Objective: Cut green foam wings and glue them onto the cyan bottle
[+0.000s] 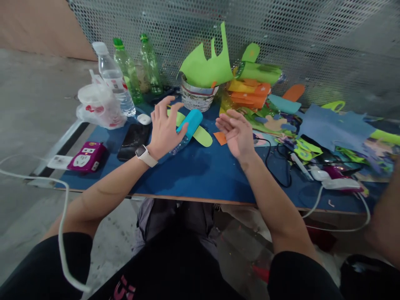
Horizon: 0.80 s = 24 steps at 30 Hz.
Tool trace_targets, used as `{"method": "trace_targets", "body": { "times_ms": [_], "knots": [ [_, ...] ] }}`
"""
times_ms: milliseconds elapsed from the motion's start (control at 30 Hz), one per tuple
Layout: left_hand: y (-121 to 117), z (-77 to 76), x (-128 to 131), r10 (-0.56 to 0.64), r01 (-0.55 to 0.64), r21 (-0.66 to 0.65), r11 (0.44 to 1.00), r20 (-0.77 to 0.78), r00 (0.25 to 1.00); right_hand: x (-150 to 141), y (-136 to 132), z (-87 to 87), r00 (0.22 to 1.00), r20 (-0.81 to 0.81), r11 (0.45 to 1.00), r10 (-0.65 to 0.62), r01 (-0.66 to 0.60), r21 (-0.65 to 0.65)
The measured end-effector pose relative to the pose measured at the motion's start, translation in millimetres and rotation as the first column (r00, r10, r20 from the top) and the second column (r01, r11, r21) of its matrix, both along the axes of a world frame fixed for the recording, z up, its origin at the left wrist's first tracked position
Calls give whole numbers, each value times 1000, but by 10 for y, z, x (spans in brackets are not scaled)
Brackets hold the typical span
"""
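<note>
My left hand (166, 129), with a white watch at its wrist, is raised over the table with its fingers spread and holds nothing. Just behind its thumb lies a bright blue strip (194, 119) with a rounded end, crossing a light green strip (203, 136). Part of a clear plastic piece (179, 146) shows below the blue strip; my left hand hides the rest. To the right, my right hand (236, 132) is held up, palm turned inward, fingers stretched out and nothing in them. Beside its fingertips lies an orange paper piece (220, 138).
A paper-covered basket (198, 98) holds a green cut-out sheet (208, 66). Bottles (114, 79), a bagged cup (96, 106), a black wallet-like item (133, 141) and a purple power socket (88, 157) stand left. Coloured scraps (334, 121) and cables lie right, near another person's arm (386, 208).
</note>
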State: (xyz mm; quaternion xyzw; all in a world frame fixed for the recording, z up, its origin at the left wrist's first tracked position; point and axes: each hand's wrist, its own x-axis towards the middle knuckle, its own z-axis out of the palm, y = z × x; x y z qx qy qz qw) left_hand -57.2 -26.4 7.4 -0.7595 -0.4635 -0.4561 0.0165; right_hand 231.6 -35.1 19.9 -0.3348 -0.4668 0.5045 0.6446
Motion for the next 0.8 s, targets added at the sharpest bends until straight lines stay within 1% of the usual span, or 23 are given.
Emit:
{"method": "trace_targets", "body": {
  "times_ms": [67, 133, 200, 267, 433, 667, 800],
  "knots": [
    [-110, 72, 71, -43, 46, 56, 997, -53, 998, -134, -123, 39, 999, 16, 999, 47, -47, -11],
    [-198, 107, 137, -89, 96, 91, 991, -80, 993, -252, -226, 65, 995, 31, 995, 95, -94, -14],
    [-247, 113, 183, -119, 126, 89, 988, -82, 989, -340, -298, 70, 990, 47, 991, 135, -134, -11],
    [-262, 108, 206, -137, 141, 52, 989, -74, 988, -392, -338, 58, 985, 73, 987, 159, -159, -6],
    [-240, 105, 206, -161, 159, -43, 986, -69, 985, -397, -367, 11, 972, 130, 980, 194, -197, 12],
    [-230, 90, 198, -202, 201, -25, 979, -53, 978, -374, -391, 1, 950, 229, 974, 213, -225, 26],
    [-212, 85, 199, -211, 206, -83, 975, -49, 976, -375, -393, -6, 948, 237, 974, 212, -225, 29]
  ]
}}
